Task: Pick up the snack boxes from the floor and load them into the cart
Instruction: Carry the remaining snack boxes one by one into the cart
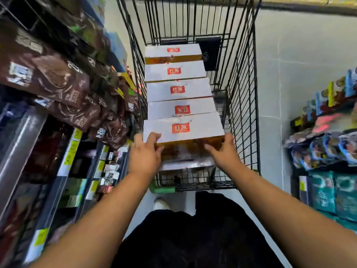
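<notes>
A black wire cart (pixel 241 105) stands in front of me with several white snack boxes bearing red labels lined up inside it, one behind another. The nearest snack box (pixel 183 128) has a white top and an orange-brown front face. My left hand (pixel 144 153) grips its left front corner and my right hand (pixel 224 151) grips its right front corner. This box rests slightly higher than the row behind it, on top of another box whose white edge (pixel 185 164) shows below. No box is visible on the floor.
Shelves of brown snack bags (pixel 63 82) crowd the left side, close to the cart. A lower shelf of blue and teal packets (pixel 328 151) lines the right. Pale tiled floor (pixel 289 64) runs between cart and right shelf. My white shoe (pixel 160 204) shows under the cart handle.
</notes>
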Demonstrator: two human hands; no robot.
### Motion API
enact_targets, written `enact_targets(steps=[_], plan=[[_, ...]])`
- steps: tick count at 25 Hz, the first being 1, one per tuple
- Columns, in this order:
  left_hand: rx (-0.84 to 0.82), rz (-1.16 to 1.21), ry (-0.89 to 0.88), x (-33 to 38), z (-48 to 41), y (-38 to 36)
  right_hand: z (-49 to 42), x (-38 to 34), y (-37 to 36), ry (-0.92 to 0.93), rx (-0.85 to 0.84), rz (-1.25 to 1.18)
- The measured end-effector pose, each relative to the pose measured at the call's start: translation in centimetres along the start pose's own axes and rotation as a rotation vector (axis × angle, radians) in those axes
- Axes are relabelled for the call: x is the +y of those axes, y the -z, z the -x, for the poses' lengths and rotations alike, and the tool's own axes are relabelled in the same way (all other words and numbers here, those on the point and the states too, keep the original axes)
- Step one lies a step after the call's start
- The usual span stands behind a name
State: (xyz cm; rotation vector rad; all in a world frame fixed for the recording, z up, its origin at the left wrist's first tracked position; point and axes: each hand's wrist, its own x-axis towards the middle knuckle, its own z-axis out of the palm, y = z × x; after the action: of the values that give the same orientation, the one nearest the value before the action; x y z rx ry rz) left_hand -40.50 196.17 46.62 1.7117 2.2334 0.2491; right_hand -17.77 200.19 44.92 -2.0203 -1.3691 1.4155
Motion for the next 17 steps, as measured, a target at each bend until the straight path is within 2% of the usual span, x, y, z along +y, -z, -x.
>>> enact_targets(steps=[5,9,14,17], plan=[[-0.127,-0.047,0.09,-0.5,-0.4,-2.6,-2.5,1.6,0.0,-0.052,-0.137,0.194],[-0.169,-0.081,0.131,0.1,-1.1,-1.8,-3.5,0.5,1.6,0.045,-0.156,0.256],[-0.081,-0.017,0.147,1.5,-0.9,1.5,-2.6,-4.2,2.5,0.288,-0.133,0.55],[0.116,0.058,0.191,1.8,0.6,5.7,0.1,-9.6,2.0,0.512,-0.207,0.651]])
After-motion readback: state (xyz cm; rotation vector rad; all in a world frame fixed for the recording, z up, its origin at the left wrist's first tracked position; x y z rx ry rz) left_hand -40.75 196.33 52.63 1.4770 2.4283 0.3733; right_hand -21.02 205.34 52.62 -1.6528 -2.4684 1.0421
